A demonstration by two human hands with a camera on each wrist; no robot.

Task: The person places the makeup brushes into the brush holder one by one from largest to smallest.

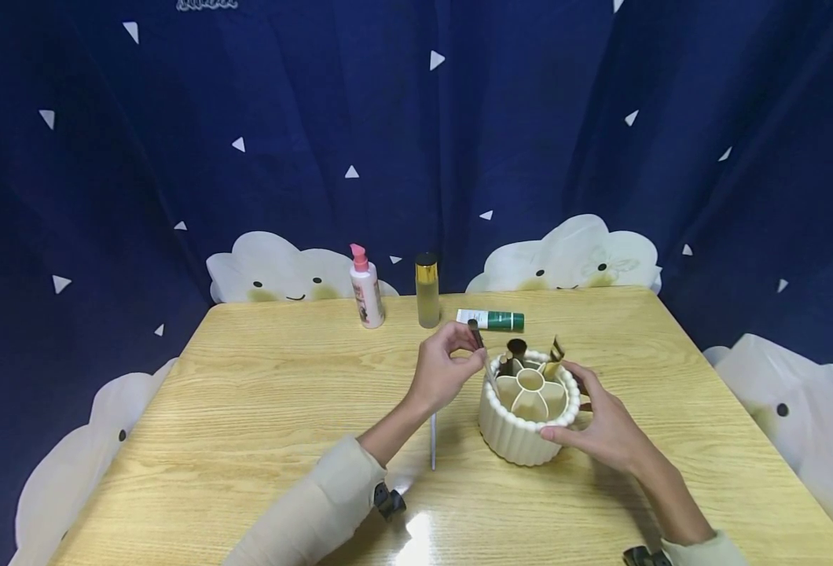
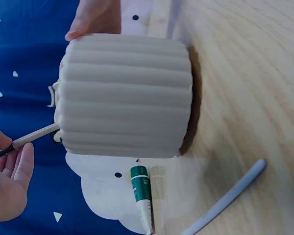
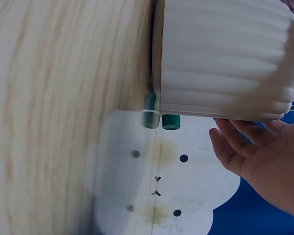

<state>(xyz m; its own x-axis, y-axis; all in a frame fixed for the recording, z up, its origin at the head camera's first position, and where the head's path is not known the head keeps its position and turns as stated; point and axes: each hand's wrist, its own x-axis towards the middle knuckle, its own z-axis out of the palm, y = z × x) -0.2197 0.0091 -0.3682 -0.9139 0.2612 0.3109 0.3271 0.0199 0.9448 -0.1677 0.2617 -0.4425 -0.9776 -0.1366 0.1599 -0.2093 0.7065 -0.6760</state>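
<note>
A cream ribbed organizer (image 1: 522, 432) with petal-shaped compartments stands on the table. My left hand (image 1: 445, 368) pinches a makeup brush (image 2: 36, 135), bristles up, its pale handle slanting down inside the organizer's left rim. On the other side, my right hand (image 1: 603, 424) grips the organizer, thumb at the front and fingers around the far side. The right wrist view shows those fingers (image 3: 237, 142) against the ribbed wall. A dark-bristled brush (image 1: 517, 347) stands in a back compartment, and a dark curved metal tool (image 1: 556, 349) sticks up near the right hand. The held brush's lower tip is hidden.
A thin white stick (image 1: 433, 444) lies left of the organizer, close to my left forearm. Behind stand a pump bottle (image 1: 367, 295) with a pink top and a gold-necked bottle (image 1: 427, 303). A green-and-white tube (image 1: 497, 320) lies near the table's back edge, before a blue curtain (image 1: 303, 94).
</note>
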